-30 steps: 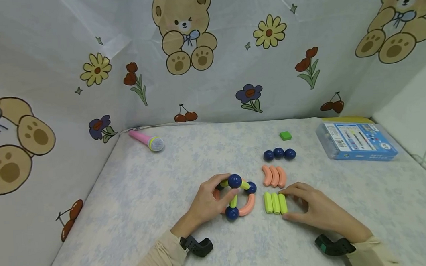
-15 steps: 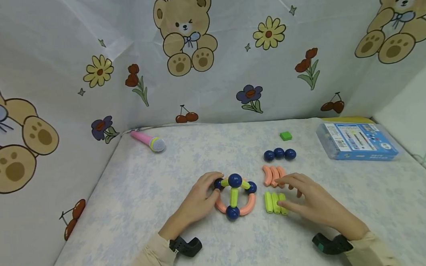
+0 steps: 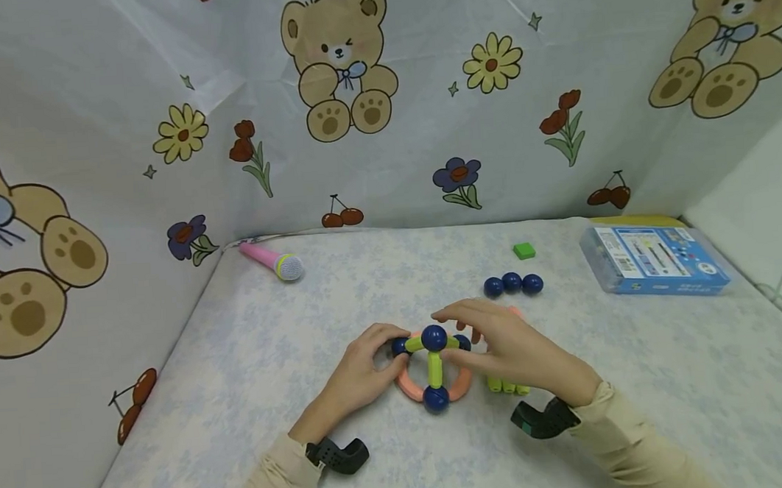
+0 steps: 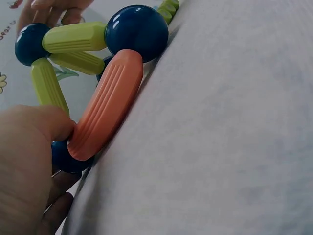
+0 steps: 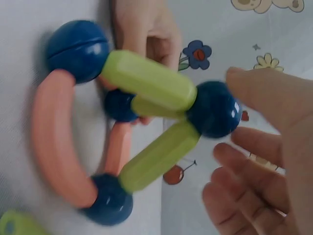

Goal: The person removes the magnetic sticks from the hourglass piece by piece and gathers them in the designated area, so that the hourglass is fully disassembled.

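A magnetic ball-and-rod frame (image 3: pixel 435 371) stands on the table: blue balls, curved orange rods forming a ring at the base, and three lime rods rising to a top ball (image 5: pixel 215 109). My left hand (image 3: pixel 361 372) grips its left base ball (image 4: pixel 68 157) between thumb and fingers. Around the top ball my right hand (image 3: pixel 516 346) reaches from the right, its thumb and fingers spread and the fingertips right at the ball. Loose lime rods (image 3: pixel 508 387) lie just under the right hand, partly hidden. Behind that hand, the loose orange rods (image 3: pixel 515 311) are nearly all covered.
Three loose blue balls (image 3: pixel 512 282) sit in a row behind the right hand, with a green block (image 3: pixel 524 251) farther back. A blue box (image 3: pixel 660 259) occupies the back right. At the back left lies a pink toy microphone (image 3: pixel 272 261). A bear-print cloth hangs behind the table.
My right hand has left the loose lime rods and moved left to the frame's top ball, holding nothing. The left hand stays at the left ball, and the frame has shifted slightly.
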Demonstrator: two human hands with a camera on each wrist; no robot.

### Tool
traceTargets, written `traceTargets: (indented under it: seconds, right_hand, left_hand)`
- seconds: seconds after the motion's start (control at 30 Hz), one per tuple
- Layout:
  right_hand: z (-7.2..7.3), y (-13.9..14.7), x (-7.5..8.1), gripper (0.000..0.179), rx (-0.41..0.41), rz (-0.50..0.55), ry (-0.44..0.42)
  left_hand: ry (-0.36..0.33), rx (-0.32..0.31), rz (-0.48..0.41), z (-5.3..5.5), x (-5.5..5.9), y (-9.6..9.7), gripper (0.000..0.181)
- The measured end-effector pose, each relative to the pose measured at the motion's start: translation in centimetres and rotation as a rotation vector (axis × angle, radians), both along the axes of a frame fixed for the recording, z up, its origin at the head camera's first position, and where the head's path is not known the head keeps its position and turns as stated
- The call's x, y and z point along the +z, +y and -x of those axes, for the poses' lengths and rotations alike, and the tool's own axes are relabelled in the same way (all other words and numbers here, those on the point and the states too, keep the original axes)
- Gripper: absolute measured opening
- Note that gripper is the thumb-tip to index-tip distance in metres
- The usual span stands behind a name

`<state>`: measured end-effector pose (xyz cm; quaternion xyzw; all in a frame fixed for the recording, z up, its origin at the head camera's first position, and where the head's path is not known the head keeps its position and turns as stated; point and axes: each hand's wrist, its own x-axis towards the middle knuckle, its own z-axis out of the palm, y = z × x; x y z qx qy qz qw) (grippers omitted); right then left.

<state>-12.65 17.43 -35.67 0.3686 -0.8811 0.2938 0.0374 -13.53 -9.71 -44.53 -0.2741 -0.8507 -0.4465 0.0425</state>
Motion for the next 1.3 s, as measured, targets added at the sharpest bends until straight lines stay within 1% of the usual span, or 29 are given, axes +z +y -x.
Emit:
traceTargets:
  seconds: [0.07,0.2,0.33,0.47,0.53,0.73,1.0,1.3]
  right_hand:
    - [0.2,-0.9,0.0,0.047,0.028,-0.006,-0.016]
    - [0.3,-1.8,-0.4,0.047,0.051,-0.005,-0.07]
    - [0.0,-2.1,-1.0,0.048,0.054,0.029,-0.071]
    - [-0.1,-2.2,-1.2,0.046,0.058,0.044,-0.041]
    - [-0.1,-2.2,-1.1,0.045,0.059,0.043,-0.025]
    - [-0.1,-2.2,-0.9,0.045,0.045,0.031,0.042]
    - [-0.1,-2.2,-0.9,0.046,0.053,0.037,0.134]
    - [0.0,-2.1,-1.0,0.044,0.062,-0.01,0.164]
  left_hand:
    - [-0.001,0.007,-0.001,-0.1,0.0,-0.1,0.034]
    - [-0.01,0.018,0.006,-0.3,0.0,-0.2,0.037]
    - [0.017,0.004,0.007,-0.3,-0.1,-0.2,0.035]
    - [0.049,-0.012,0.003,-0.3,-0.1,-0.3,0.033]
    - [0.054,-0.016,-0.001,-0.3,-0.1,-0.4,0.033]
    - [0.058,-0.03,-0.01,0.0,-0.1,-0.6,0.032]
    - [0.057,-0.034,0.003,0.1,0.1,-0.4,0.031]
    - [0.046,-0.035,0.023,0.1,0.1,-0.4,0.034]
